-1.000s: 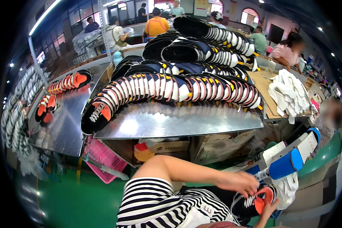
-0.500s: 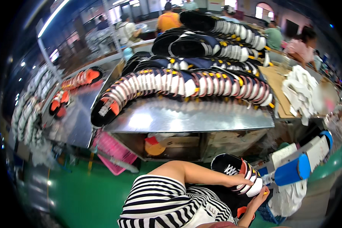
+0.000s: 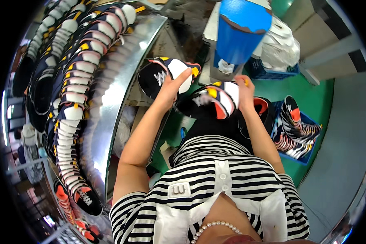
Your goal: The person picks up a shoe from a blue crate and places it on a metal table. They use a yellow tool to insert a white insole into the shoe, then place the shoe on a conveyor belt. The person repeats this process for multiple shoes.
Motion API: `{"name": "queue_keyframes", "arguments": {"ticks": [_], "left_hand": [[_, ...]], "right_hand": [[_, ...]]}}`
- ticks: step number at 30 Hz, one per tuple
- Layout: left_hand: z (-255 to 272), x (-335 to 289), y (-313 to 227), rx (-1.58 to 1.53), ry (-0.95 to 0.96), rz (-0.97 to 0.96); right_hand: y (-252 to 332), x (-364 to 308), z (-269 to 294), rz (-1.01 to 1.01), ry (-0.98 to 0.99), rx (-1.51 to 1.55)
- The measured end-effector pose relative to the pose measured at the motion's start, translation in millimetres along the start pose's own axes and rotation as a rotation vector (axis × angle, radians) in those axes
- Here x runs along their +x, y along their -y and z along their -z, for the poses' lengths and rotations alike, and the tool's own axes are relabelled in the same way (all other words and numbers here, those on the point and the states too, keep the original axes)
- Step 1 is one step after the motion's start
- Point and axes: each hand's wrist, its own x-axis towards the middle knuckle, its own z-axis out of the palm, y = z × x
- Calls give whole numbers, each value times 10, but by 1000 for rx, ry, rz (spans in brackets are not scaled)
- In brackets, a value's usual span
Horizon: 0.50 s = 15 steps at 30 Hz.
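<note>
Metal table (image 3: 124,69) gleams beside two held shoe uppers (image 3: 174,68) above green floor (image 3: 316,91).

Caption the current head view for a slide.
The left hand and right hand hold shoe uppers near a blue cylinder, beside a metal table lined with nested uppers.

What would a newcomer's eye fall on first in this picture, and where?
Probably the long, curving row of nested shoe uppers on the shiny metal table at the left. The big blue cylinder near the top, right of centre, stands out too. In the middle, the left hand and right hand hold dark-and-white shoe uppers.
</note>
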Motion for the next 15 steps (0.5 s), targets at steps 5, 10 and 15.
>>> {"name": "queue_keyframes", "arguments": {"ticks": [5,10,15], "left_hand": [[-375,438,106,132,90,72],[-619,629,177,97,199,65],[-714,770,260,-7,-15,124]], "right_hand": [[599,-173,-429,176,200,-344],[460,-65,-242,113,81,-267],[383,117,-202,-19,140,91]]}}
